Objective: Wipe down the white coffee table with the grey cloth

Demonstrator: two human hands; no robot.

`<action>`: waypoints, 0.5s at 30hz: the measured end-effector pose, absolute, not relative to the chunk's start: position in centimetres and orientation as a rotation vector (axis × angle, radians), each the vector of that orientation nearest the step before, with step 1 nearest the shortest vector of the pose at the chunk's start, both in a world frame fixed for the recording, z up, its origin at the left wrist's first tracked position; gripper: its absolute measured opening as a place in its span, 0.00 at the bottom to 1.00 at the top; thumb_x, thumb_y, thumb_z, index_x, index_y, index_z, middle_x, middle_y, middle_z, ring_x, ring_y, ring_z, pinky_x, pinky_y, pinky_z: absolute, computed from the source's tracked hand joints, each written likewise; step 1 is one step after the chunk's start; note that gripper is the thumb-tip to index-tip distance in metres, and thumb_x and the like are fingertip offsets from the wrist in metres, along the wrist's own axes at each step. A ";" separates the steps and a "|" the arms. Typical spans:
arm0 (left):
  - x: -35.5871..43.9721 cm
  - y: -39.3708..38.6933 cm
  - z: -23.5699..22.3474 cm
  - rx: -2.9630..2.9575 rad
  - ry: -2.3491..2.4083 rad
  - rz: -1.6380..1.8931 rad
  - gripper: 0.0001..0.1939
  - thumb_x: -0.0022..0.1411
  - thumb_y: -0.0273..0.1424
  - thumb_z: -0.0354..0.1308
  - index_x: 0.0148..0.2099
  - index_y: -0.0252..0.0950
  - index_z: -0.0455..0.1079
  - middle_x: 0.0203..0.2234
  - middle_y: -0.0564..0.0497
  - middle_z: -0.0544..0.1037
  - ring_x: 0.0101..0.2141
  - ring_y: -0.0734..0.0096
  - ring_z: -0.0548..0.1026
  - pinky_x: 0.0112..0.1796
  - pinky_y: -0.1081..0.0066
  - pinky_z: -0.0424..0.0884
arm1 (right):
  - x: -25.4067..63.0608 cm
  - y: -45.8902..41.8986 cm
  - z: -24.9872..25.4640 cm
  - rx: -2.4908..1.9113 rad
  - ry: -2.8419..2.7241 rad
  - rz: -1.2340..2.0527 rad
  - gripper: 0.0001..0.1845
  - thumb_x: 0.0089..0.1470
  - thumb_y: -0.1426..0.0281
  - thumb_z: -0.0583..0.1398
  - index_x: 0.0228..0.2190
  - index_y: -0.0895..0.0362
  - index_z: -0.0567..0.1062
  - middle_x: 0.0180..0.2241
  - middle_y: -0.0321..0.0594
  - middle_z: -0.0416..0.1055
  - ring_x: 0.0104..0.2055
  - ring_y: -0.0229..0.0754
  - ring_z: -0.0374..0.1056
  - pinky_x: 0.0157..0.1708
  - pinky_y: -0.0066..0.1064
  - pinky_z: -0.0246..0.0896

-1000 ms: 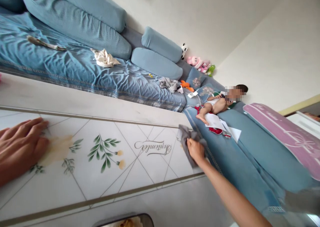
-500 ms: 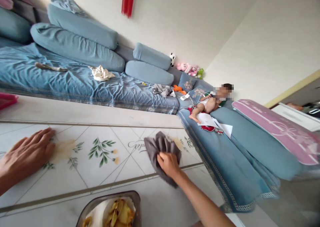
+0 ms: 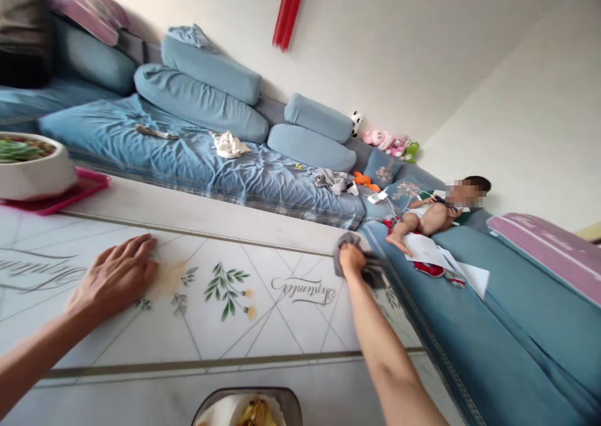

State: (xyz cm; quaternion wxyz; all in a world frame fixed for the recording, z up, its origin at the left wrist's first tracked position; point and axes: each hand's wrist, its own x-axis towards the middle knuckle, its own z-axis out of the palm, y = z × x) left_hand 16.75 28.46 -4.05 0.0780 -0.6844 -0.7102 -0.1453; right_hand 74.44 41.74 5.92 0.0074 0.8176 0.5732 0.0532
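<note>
My right hand (image 3: 352,260) grips a grey cloth (image 3: 346,244), pressed on the far right end of a patterned table runner (image 3: 277,326). The runner is white with gold edges, leaf sprigs and upside-down lettering that reads "September". Flat on the runner at the left lies my left hand (image 3: 115,272), its fingers stretched out and holding nothing. Between the two hands a green leaf sprig with yellow flowers shows on the runner. Part of the cloth is hidden behind my right hand.
A bowl (image 3: 295,407) with paper and yellowish pieces stands at the near edge. To the left, a white succulent pot (image 3: 37,172) sits on a pink tray (image 3: 89,188). Behind the table runs a blue sofa (image 3: 188,156) with cushions, clothes and toys. A person (image 3: 434,218) reclines at its right.
My right hand has moved the cloth away from me, to the runner's far right end. The left hand stays flat on the same spot. The view has swung left, bringing in the plant pot.
</note>
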 end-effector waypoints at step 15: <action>17.1 28.2 -2.9 -2.081 -2.200 -0.457 0.30 0.84 0.32 0.38 0.78 0.24 0.62 0.78 0.32 0.68 0.77 0.49 0.64 0.76 0.50 0.55 | 80.6 17.7 0.4 2.453 2.022 0.208 0.21 0.79 0.61 0.55 0.39 0.53 0.84 0.37 0.51 0.84 0.40 0.60 0.82 0.38 0.41 0.71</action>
